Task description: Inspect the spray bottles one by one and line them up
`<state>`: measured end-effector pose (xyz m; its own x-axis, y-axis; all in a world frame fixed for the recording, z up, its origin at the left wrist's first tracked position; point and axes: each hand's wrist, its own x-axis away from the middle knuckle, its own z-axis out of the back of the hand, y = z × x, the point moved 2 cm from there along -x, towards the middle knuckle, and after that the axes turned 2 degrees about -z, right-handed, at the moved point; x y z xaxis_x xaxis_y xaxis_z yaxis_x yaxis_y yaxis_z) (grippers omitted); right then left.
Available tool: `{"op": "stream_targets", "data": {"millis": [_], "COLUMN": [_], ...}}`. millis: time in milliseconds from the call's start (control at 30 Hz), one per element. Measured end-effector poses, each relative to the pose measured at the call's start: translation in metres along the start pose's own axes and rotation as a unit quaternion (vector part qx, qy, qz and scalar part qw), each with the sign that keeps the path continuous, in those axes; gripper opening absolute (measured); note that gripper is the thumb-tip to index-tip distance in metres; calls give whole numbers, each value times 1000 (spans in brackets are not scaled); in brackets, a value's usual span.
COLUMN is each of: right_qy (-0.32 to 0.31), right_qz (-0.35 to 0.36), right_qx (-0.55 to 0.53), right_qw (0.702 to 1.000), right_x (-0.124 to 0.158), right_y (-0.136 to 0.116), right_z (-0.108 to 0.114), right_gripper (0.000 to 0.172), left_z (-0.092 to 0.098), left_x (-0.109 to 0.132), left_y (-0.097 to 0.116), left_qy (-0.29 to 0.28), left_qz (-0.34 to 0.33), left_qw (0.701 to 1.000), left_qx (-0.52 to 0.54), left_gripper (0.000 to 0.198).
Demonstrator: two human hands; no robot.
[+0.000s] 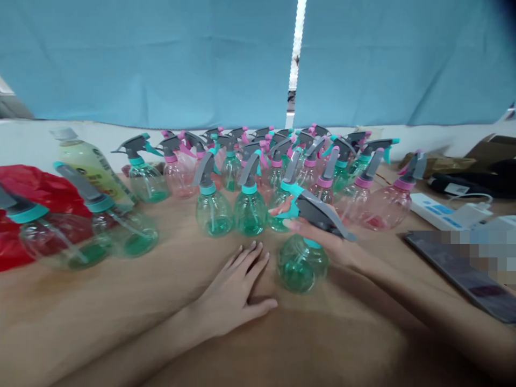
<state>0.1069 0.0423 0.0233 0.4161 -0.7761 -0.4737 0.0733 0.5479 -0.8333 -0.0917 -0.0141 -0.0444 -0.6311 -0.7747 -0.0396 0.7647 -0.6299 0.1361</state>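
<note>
My right hand [322,236] is closed around the neck of a clear green spray bottle [302,266] with a grey and turquoise trigger head. The bottle is slightly blurred, and I cannot tell whether its base touches the table. To its left, my left hand [237,290] lies flat on the wooden table [193,344], fingers stretched out and holding nothing. Just beyond my fingertips stand a green spray bottle [250,212] and another green spray bottle [214,215], both upright with turquoise collars.
Several pink and green spray bottles [278,174] crowd the back. Two more green bottles [124,231] stand left, near a red plastic bag [44,188] and a large capped bottle [92,166]. On the right lie a phone [455,269] and a white power strip [439,212].
</note>
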Motion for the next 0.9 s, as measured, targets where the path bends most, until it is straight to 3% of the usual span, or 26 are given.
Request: {"op": "stream_targets", "data": {"millis": [267,900], "right_qy": [-8,12], "right_qz": [-15,-7], "right_qx": [1,47], "right_qw": [1000,999], "right_x": [1,3], "right_y": [-1,-3], "right_z": [-3,1], "right_gripper": [18,21], "left_z": [-1,-4], "left_x": [0,0], "left_y": [-1,-2], "left_qy": [36,43], "left_qz": [-11,-7], "left_qw": [999,999], "left_qx": [-15,-10], "left_gripper": [66,66]}}
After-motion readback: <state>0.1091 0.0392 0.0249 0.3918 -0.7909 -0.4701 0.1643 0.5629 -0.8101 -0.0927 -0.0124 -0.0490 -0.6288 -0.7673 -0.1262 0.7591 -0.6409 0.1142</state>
